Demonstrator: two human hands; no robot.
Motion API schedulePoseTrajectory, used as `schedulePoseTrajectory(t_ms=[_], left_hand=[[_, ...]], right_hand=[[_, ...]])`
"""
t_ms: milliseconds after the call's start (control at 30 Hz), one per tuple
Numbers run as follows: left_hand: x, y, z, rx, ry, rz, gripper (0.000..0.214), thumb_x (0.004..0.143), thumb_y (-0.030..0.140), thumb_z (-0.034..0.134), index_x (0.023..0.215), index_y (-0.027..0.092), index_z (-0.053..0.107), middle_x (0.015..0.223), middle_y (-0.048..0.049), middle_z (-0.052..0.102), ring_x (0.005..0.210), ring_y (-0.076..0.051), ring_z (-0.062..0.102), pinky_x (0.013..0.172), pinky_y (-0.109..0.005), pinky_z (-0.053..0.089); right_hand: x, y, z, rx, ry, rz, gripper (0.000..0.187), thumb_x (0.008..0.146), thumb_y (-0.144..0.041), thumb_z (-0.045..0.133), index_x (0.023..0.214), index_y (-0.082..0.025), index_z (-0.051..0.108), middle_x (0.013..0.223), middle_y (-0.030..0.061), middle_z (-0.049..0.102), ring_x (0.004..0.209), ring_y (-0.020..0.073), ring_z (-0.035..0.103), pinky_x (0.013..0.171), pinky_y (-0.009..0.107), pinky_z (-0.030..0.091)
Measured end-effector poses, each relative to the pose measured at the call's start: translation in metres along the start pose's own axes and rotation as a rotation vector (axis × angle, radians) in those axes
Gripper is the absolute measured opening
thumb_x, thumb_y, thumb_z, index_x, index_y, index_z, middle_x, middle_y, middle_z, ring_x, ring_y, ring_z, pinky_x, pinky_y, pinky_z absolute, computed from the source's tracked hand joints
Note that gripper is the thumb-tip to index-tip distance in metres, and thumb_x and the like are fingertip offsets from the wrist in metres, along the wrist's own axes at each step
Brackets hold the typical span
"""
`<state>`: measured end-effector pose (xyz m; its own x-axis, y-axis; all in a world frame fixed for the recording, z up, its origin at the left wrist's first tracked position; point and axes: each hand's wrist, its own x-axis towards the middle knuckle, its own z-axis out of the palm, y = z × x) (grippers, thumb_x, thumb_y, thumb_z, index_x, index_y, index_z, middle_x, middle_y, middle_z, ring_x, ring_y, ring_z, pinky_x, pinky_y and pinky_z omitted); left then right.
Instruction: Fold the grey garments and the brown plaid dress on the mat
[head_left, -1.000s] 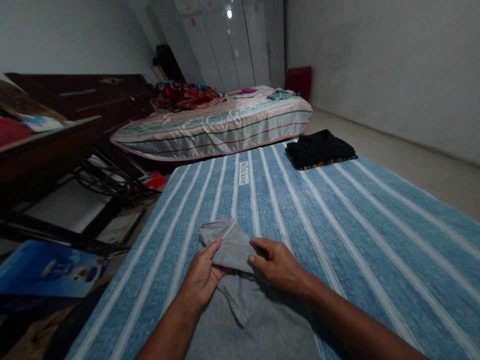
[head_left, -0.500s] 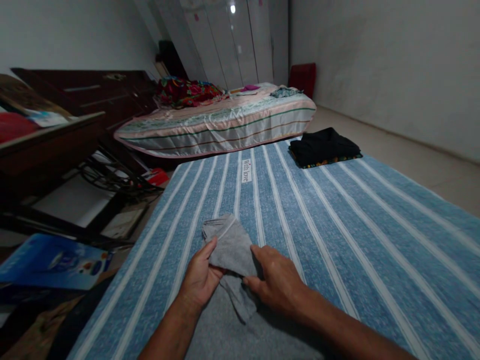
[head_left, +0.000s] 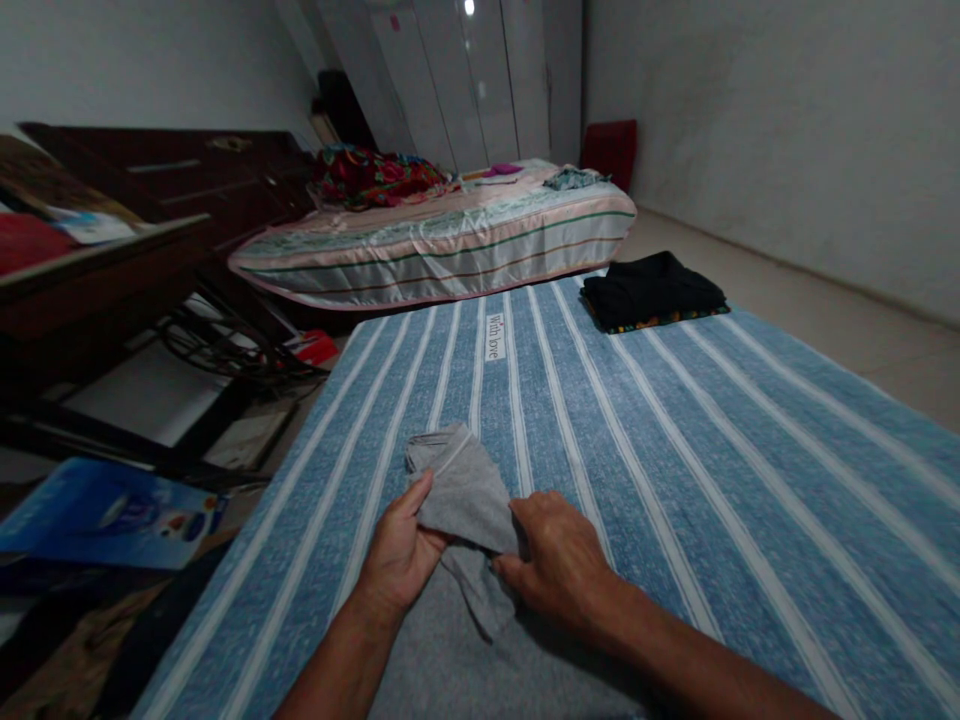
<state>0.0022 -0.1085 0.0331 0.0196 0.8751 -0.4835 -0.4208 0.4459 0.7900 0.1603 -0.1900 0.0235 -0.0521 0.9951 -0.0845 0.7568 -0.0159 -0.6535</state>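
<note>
A grey knit garment (head_left: 469,480) lies over the near edge of the blue-and-white striped bedspread (head_left: 637,480), its upper part folded and bunched up. My left hand (head_left: 397,550) pinches the garment's left side, thumb on top and fingers underneath. On the opposite side, my right hand (head_left: 559,550) grips the cloth between thumb and fingers. Between the hands one flap of the grey cloth hangs down over the rest. The garment's lower end runs out of view at the bottom, and which kind of garment it is I cannot tell.
A folded black garment stack (head_left: 654,290) with a patterned edge lies at the far right of the bedspread. Beyond stands another bed (head_left: 450,260) with a red floral blanket (head_left: 379,178). At left are a dark wooden table (head_left: 112,265) and a blue box (head_left: 112,515).
Both hands keep hold of the grey garment with hardly any movement. My right hand has shifted very slightly to the right, and the view has tilted a little.
</note>
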Motion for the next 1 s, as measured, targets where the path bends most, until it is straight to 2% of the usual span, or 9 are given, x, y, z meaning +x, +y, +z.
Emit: schedulePoseTrajectory(t_ms=[333,567,733,1000], left_hand=[[0.0017,-0.0011,-0.0026,0.002,-0.017,-0.006,0.033,0.094,0.014,0.045,0.123,0.010,0.060,0.093,-0.0118,0.075,0.087,-0.024,0.073,0.079,-0.037,0.060],[-0.0015,0.0003,0.0011,-0.023,0.009,0.006,0.033,0.093,0.013,0.045,0.123,0.010,0.060,0.092,-0.0117,0.075,0.087,-0.024,0.073,0.079,-0.036,0.060],[-0.0014,0.0003,0.0019,-0.037,0.029,-0.002,0.034,0.093,0.013,0.045,0.124,0.010,0.060,0.091,-0.0118,0.075,0.087,-0.025,0.073,0.078,-0.037,0.061],[-0.0002,0.0005,0.0012,-0.039,0.021,-0.002,0.033,0.093,0.013,0.044,0.123,0.010,0.061,0.092,-0.0118,0.075,0.087,-0.025,0.073,0.079,-0.037,0.060]], right_hand=[[-0.0001,-0.0002,-0.0008,-0.089,0.005,-0.004,0.021,0.080,-0.034,0.062,0.091,-0.016,0.065,0.095,0.0096,0.064,0.096,0.0266,0.055,0.083,0.035,0.040],[-0.0012,0.0004,-0.0004,-0.082,0.002,-0.036,0.026,0.083,-0.035,0.059,0.106,-0.024,0.063,0.096,0.0072,0.062,0.095,0.0260,0.054,0.080,0.035,0.039],[-0.0007,0.0012,-0.0008,-0.083,-0.014,-0.059,0.036,0.083,-0.035,0.060,0.118,-0.027,0.059,0.098,0.0073,0.062,0.096,0.0270,0.054,0.080,0.036,0.039],[-0.0027,-0.0028,-0.0057,-0.125,-0.032,-0.052,0.024,0.083,-0.035,0.059,0.098,-0.017,0.065,0.098,0.0098,0.063,0.097,0.0270,0.054,0.082,0.036,0.040]])
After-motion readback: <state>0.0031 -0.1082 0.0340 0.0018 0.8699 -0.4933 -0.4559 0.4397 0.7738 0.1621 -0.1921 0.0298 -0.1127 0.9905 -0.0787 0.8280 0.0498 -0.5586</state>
